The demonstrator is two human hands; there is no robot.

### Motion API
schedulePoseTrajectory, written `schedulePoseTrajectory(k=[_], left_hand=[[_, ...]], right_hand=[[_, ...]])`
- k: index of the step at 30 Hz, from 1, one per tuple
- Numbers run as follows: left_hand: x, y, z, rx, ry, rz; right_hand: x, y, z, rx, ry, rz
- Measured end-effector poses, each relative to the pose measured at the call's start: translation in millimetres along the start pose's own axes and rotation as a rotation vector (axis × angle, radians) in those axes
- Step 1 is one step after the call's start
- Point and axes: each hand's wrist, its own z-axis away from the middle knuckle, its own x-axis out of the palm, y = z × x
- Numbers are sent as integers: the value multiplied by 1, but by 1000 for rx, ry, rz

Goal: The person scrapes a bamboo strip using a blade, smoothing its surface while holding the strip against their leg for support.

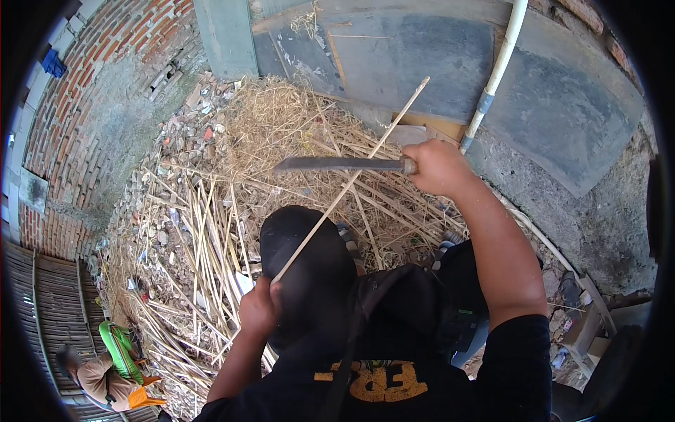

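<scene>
A long pale bamboo strip (316,231) slants up and away to the right from my left hand (259,307), whose fingers are wrapped round its near end. My right hand (437,167) grips the short handle of a machete (330,164). The dark blade points left and lies across the strip around its middle; I cannot tell if it is cutting in. Below the blade, a black rounded shape (306,264), which looks like my covered knee, sits close to the strip. A small curled shaving stands near the strip's far part.
Cut bamboo strips (211,246) lie heaped at left, with a pile of dry shavings (281,126) beyond. Brick walls (105,91) and grey panels (443,63) border the area. A white pipe (498,67) stands beyond my right hand. Another person (105,376) sits at lower left.
</scene>
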Motion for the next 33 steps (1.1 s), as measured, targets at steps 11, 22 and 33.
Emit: schedulePoseTrajectory(k=[11, 22, 33], left_hand=[[-4, 1, -3, 6, -12, -53], [-4, -3, -4, 36, 7, -20], [-5, -9, -12, 67, -49, 15]], right_hand=[[7, 45, 0, 102, 114, -84], [7, 64, -5, 346, 178, -239], [19, 70, -7, 132, 165, -196]])
